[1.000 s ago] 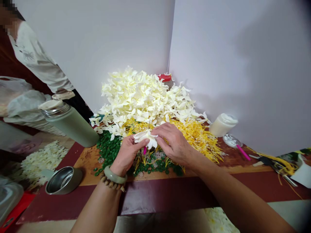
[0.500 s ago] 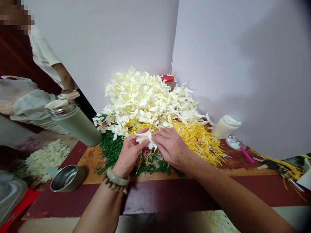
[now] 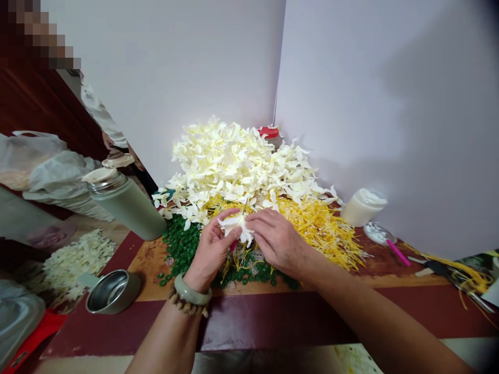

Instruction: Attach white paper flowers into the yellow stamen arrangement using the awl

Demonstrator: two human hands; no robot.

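One white flower is pinched in the grip of left hand and right hand. Beyond yellow strands, heaped blossoms partly hide a red-lidded jar.

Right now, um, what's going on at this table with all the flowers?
A person is working on a white flower with bare hands. The left hand holds it, and the fingers of the right hand are at its edge. Behind them is a heap of white petals, with yellow strands to the right and green pieces to the left. A flask and a metal cup stand at the left.
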